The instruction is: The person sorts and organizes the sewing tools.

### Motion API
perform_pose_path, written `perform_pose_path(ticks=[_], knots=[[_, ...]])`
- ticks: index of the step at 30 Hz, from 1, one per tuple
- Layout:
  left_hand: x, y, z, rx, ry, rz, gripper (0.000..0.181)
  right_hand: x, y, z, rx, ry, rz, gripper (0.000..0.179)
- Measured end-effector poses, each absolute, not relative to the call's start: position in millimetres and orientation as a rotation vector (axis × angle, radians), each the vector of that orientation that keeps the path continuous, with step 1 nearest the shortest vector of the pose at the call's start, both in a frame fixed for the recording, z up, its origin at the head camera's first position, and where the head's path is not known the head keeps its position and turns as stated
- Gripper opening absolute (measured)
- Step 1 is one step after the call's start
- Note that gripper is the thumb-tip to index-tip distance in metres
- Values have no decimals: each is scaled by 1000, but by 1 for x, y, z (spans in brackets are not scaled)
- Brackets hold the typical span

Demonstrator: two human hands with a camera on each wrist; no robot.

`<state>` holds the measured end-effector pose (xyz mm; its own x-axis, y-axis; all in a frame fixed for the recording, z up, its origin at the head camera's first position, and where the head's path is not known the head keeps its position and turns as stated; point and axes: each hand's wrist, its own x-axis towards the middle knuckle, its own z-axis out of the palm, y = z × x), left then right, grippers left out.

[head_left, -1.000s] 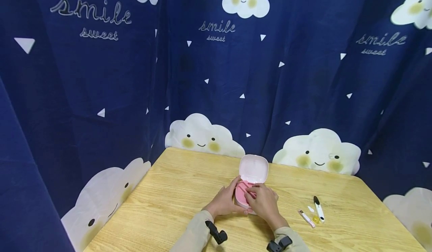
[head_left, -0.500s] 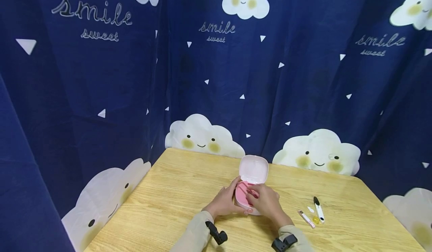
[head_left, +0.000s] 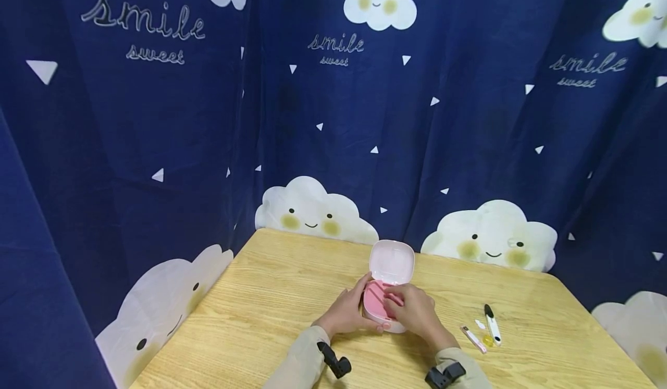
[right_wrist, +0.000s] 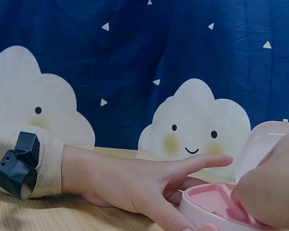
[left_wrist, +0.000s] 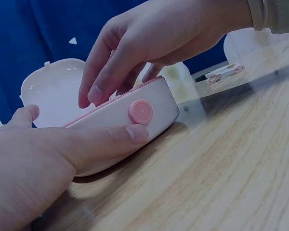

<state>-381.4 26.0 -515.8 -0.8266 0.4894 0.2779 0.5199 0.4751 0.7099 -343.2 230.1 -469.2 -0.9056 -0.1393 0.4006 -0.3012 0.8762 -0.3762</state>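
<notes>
A small white case (head_left: 398, 326) stands on the table with its hinged lid (head_left: 392, 261) raised at the back. Inside it is a pink tray (head_left: 373, 299) with ridges across it. My left hand (head_left: 346, 311) grips the case from the left, its thumb along the front just under a round pink button (left_wrist: 140, 112). From the right, my right hand (head_left: 415, 311) reaches over the rim, fingers bent down into the tray. Its fingertips are partly hidden, and I cannot tell whether they pinch anything.
Right of the case lie a pink-and-white nail clipper (head_left: 473, 338), a slim white tool with a black tip (head_left: 492, 323), a yellow translucent piece (head_left: 487, 340) and a small white piece (head_left: 480, 323). A dark blue curtain (head_left: 333, 117) hangs behind the wooden table (head_left: 292, 273).
My right hand has slid slightly to the right across the tray, baring more of its left part. My left hand keeps its place on the case.
</notes>
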Motion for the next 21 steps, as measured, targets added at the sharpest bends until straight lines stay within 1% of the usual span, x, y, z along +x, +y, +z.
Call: perform_pose_path(ticks=[11,21], knots=[[-382,27,-518,-902,-2676,-1319,132,-341,234,-469,328,-2661,635,28],[-382,27,-518,-898,-2676,-1288,132,-339,239,-469,329,-2614,620,27]])
